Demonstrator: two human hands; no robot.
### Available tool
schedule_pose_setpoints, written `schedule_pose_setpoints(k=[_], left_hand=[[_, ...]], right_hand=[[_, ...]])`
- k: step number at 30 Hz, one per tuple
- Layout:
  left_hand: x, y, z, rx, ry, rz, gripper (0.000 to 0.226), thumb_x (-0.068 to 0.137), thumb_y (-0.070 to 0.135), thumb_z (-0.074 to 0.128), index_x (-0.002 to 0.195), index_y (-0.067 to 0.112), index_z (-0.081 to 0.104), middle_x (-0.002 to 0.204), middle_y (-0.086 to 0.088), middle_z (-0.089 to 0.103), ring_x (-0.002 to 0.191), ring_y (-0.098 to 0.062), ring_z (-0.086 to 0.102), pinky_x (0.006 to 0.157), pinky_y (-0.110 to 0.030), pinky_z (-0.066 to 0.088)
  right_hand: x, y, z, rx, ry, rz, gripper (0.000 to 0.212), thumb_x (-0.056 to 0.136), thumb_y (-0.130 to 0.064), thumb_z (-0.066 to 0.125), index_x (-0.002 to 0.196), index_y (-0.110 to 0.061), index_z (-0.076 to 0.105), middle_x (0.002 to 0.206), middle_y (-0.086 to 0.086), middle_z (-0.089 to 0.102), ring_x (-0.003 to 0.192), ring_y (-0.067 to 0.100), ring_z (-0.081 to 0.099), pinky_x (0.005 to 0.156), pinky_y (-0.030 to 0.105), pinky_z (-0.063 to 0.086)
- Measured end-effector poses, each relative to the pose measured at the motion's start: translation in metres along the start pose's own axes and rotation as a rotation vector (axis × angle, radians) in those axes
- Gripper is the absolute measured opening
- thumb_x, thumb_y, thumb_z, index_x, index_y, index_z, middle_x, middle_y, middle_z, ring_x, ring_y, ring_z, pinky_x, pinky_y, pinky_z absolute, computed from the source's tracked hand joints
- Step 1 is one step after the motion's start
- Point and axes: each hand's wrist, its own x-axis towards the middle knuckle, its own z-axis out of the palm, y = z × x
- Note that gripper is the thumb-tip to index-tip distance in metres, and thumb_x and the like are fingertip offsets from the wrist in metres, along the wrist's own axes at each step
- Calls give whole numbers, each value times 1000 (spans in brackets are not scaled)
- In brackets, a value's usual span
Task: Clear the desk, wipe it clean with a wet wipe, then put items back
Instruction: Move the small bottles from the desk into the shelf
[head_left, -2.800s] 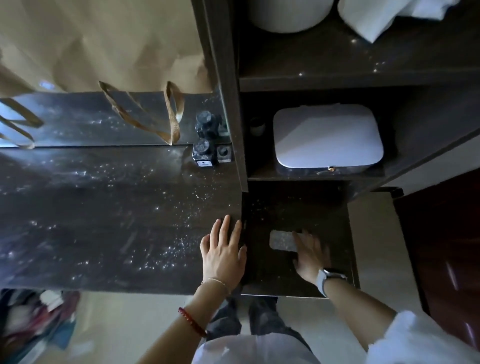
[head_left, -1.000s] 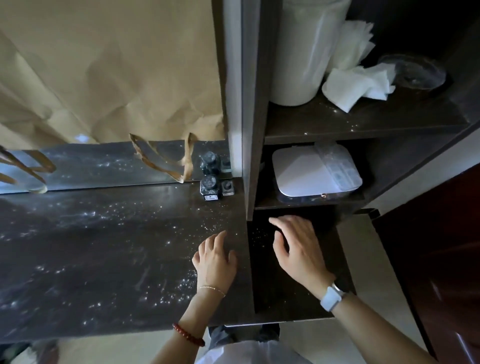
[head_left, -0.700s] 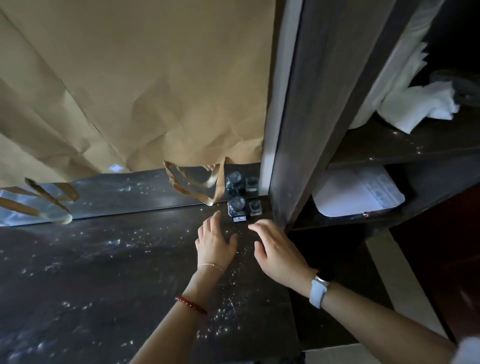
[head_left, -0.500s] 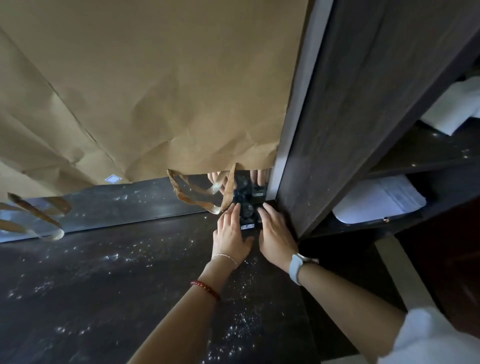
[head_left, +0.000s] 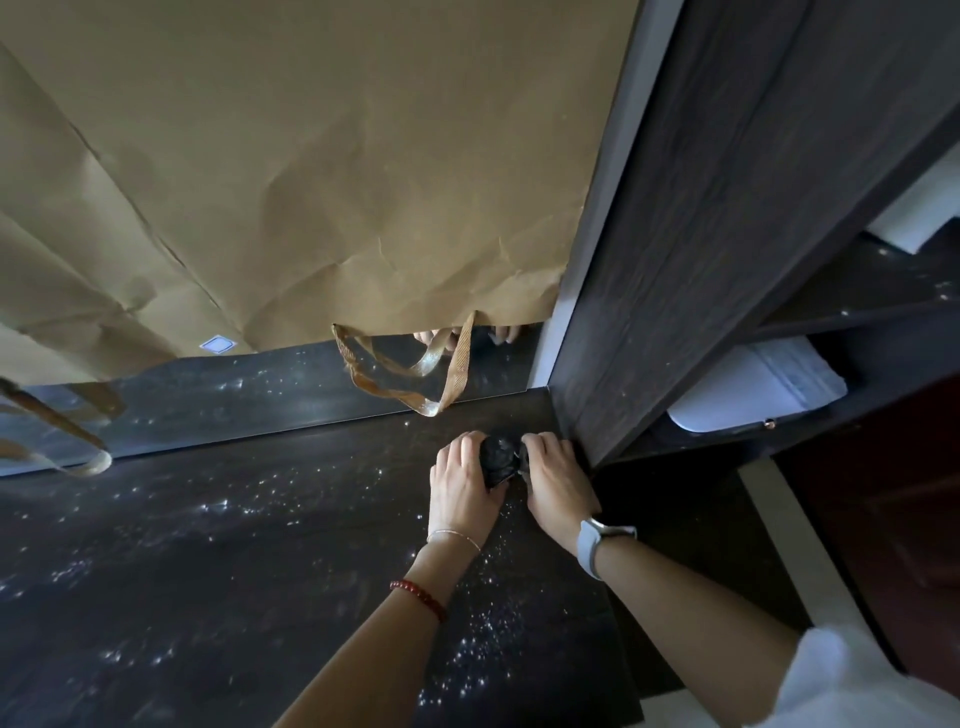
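A pair of small dark bottles (head_left: 497, 460) sits at the back right corner of the dark desk (head_left: 234, 545), close to the shelf upright. My left hand (head_left: 461, 486) curls around the bottles from the left. My right hand (head_left: 560, 480), with a watch on its wrist, closes on them from the right. Only the dark tops show between my fingers. White specks are scattered over the desk top. No wet wipe shows in this frame.
Creased brown paper (head_left: 311, 171) hangs over the mirror strip (head_left: 260, 389) behind the desk, with gold ribbon loops (head_left: 415, 374) dangling. A dark shelf upright (head_left: 701, 234) stands right of my hands. A white box (head_left: 748, 389) lies on a lower shelf.
My right hand left the lower side shelf and both hands reached to the back corner. They closed on the small dark bottles and drew them a little away from the mirror.
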Motion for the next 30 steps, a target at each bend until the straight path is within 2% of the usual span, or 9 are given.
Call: schedule_pose_setpoints(k=[4, 8, 11, 14, 18, 20, 22, 25, 30], left_hand=[[-35, 7, -20, -88, 116, -65, 55, 70, 20, 74, 118, 9, 49, 120, -8, 55, 113, -29, 46, 94, -38, 31], [-76, 20, -35, -154, 214, -91, 55, 63, 16, 80, 110, 7, 53, 111, -9, 59, 104, -32, 51, 89, -41, 39], [-96, 39, -35, -164, 181, -36, 55, 61, 15, 82, 108, 7, 54, 107, -8, 60, 99, -27, 51, 86, -27, 37], [-108, 69, -33, -175, 123, 71, 54, 60, 14, 82, 107, 7, 55, 105, -2, 59, 94, -20, 49, 81, -13, 30], [-110, 116, -19, -206, 52, 146, 57, 61, 14, 81, 110, 9, 53, 105, -3, 58, 98, -20, 49, 81, -12, 29], [-103, 143, -9, -236, 28, 173, 58, 62, 15, 81, 112, 10, 52, 108, -4, 58, 100, -18, 49, 83, -10, 29], [-93, 170, 3, -247, 21, 200, 58, 64, 17, 79, 114, 11, 51, 111, -4, 57, 103, -18, 49, 87, -13, 31], [-76, 203, 18, -238, 26, 214, 57, 67, 15, 76, 117, 10, 49, 113, -8, 55, 107, -23, 47, 93, -23, 34], [-38, 235, 34, -229, 120, 124, 56, 70, 12, 73, 119, 6, 45, 117, -15, 52, 110, -30, 44, 95, -33, 35]], right_hand=[[-38, 2, -8, 284, 44, -62, 37, 88, -9, 57, 123, -5, 46, 118, 12, 51, 108, 26, 50, 88, 33, 47], [-86, 14, -30, 415, 69, -75, 37, 88, -16, 58, 123, -10, 47, 120, 5, 51, 104, 12, 54, 82, 8, 38], [-116, 34, -54, 472, 141, -41, 39, 86, -12, 61, 122, -9, 49, 118, 7, 52, 100, 11, 55, 81, 0, 36], [-138, 61, -80, 496, 214, -24, 41, 83, -8, 63, 122, -7, 49, 115, 9, 52, 98, 9, 55, 80, 1, 41], [-147, 101, -117, 434, 387, 4, 40, 78, -3, 68, 116, -1, 52, 107, 15, 55, 93, -2, 46, 80, -1, 37], [-142, 117, -138, 416, 446, 25, 40, 77, -1, 69, 114, -1, 53, 105, 16, 55, 92, -3, 43, 80, -3, 34], [-133, 130, -155, 404, 474, 36, 40, 77, 0, 68, 114, 0, 54, 105, 17, 55, 92, 7, 49, 79, -2, 34], [-116, 146, -172, 379, 451, 32, 38, 81, 0, 64, 117, 0, 51, 109, 20, 53, 96, 23, 55, 82, 8, 33], [-89, 165, -182, 327, 374, -40, 39, 85, -7, 60, 121, -4, 48, 117, 15, 53, 110, 26, 52, 89, 20, 37]])
